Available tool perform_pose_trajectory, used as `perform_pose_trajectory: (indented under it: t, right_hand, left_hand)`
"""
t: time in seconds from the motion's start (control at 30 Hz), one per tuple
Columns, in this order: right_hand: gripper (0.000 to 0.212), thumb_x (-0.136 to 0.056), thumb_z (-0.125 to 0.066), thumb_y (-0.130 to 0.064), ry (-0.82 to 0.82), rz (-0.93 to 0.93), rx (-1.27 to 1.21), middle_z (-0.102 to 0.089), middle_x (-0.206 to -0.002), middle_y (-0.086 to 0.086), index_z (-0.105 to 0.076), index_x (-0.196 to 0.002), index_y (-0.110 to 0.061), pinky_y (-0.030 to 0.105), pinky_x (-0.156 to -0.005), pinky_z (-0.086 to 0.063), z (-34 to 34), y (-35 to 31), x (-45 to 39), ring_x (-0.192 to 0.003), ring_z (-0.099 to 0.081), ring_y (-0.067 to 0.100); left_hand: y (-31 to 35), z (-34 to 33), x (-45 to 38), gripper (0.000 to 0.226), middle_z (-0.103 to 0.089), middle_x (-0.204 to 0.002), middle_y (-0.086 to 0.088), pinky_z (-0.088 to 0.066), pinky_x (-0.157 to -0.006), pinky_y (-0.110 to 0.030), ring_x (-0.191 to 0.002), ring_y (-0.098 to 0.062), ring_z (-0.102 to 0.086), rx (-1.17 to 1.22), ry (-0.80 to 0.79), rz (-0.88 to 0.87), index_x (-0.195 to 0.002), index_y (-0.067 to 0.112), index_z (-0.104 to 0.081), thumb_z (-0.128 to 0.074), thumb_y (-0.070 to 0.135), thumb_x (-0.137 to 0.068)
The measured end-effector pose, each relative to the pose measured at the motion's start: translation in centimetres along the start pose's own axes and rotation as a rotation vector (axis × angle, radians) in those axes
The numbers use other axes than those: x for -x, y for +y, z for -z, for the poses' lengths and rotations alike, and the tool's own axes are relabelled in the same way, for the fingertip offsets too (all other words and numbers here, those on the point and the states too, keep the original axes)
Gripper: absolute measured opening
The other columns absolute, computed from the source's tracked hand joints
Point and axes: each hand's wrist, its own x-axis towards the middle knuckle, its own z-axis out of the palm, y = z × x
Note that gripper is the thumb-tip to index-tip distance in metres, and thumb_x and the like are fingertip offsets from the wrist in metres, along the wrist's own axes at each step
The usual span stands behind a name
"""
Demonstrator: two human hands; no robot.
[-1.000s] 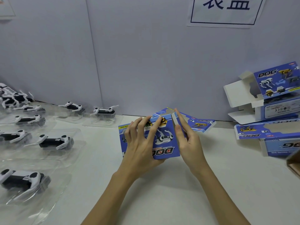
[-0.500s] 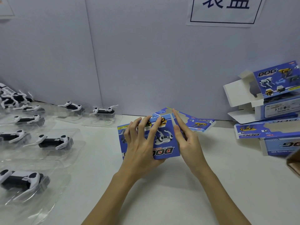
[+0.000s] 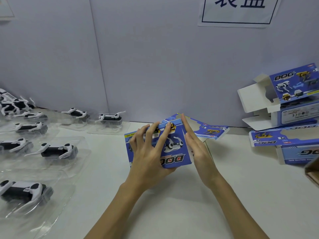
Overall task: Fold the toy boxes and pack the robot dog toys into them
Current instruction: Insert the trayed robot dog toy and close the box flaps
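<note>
A blue toy box (image 3: 174,149) printed with "DOG" stands half folded at the table's middle. My left hand (image 3: 148,152) grips its left side and front, fingers spread over the top edge. My right hand (image 3: 196,149) lies flat with straight fingers against the box's right side. A blue flap (image 3: 209,131) of the box sticks out to the right behind that hand. Several black-and-white robot dog toys in clear plastic trays lie on the left, the nearest one (image 3: 22,188) at the front left, another (image 3: 57,150) closer to the box.
Folded and part-folded blue boxes (image 3: 293,94) are stacked at the right, with a flatter one (image 3: 279,137) below them. A brown carton corner (image 3: 313,171) shows at the right edge. A grey wall with a paper sign (image 3: 238,9) closes the back.
Almost nothing has moved. My right hand's fingers have pressed slightly closer against the box's right side.
</note>
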Motion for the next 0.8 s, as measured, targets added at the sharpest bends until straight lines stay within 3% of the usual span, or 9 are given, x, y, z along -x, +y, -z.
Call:
perform_pose_trajectory:
  t: [0.1, 0.2, 0.33, 0.5, 0.7, 0.8]
  right_hand:
    - [0.044, -0.109, -0.05, -0.022, 0.035, 0.046, -0.067, -0.053, -0.154, 0.0, -0.053, -0.15, -0.035, 0.042, -0.095, -0.061, 0.7, -0.2, 0.0, -0.132, -0.062, 0.023]
    - [0.041, -0.105, -0.057, -0.022, 0.104, 0.124, 0.028, -0.057, -0.151, 0.001, -0.059, -0.146, -0.024, 0.029, -0.091, -0.06, 0.4, -0.4, 0.1, -0.13, -0.063, 0.019]
    - [0.037, -0.107, -0.053, -0.018, 0.139, 0.16, 0.08, -0.067, -0.137, -0.008, -0.061, -0.142, -0.028, 0.026, -0.088, -0.06, -0.1, 0.0, 0.0, -0.126, -0.066, 0.018]
    - [0.038, -0.109, -0.047, -0.027, 0.154, 0.123, 0.117, -0.062, -0.143, -0.009, -0.057, -0.144, -0.038, 0.033, -0.088, -0.063, -0.4, 0.1, 0.2, -0.133, -0.06, 0.016]
    - [0.045, -0.112, -0.041, -0.026, 0.008, 0.145, 0.083, -0.05, -0.156, -0.008, -0.043, -0.157, -0.032, 0.029, -0.094, -0.059, -0.5, -0.4, 0.8, -0.142, -0.051, 0.019]
    - [0.051, -0.104, -0.044, -0.025, -0.027, 0.107, 0.022, -0.049, -0.157, -0.004, -0.045, -0.155, -0.027, 0.034, -0.096, -0.06, -0.2, -0.9, 0.9, -0.143, -0.05, 0.022]
  left_hand:
    - [0.0, 0.5, -0.3, 0.107, -0.043, -0.153, -0.011, -0.03, -0.11, -0.048, -0.138, -0.035, -0.042, 0.017, 0.073, 0.037, -0.157, 0.02, -0.045, -0.076, 0.076, -0.072]
    - [0.2, 0.8, -0.4, 0.111, -0.045, -0.15, -0.012, -0.032, -0.108, -0.049, -0.135, -0.034, -0.044, 0.046, 0.118, 0.083, -0.157, 0.016, -0.044, -0.075, 0.079, -0.071]
    - [0.8, 0.7, -0.4, 0.112, -0.045, -0.15, -0.012, -0.032, -0.109, -0.048, -0.136, -0.033, -0.044, 0.035, 0.116, 0.106, -0.158, 0.017, -0.043, -0.076, 0.079, -0.071]
    - [0.9, 0.5, -0.2, 0.112, -0.044, -0.151, -0.013, -0.032, -0.111, -0.048, -0.137, -0.032, -0.042, 0.022, 0.128, 0.114, -0.157, 0.016, -0.044, -0.08, 0.076, -0.07]
    - [0.5, 1.2, -0.4, 0.086, -0.037, -0.153, -0.011, -0.028, -0.111, -0.056, -0.141, -0.033, -0.037, 0.02, 0.055, 0.057, -0.155, 0.048, -0.037, -0.061, 0.084, -0.08]
    - [0.3, 1.7, -0.6, 0.081, -0.031, -0.157, -0.007, -0.03, -0.112, -0.06, -0.148, -0.027, -0.031, 0.111, 0.038, -0.009, -0.153, 0.047, -0.04, -0.059, 0.084, -0.083]
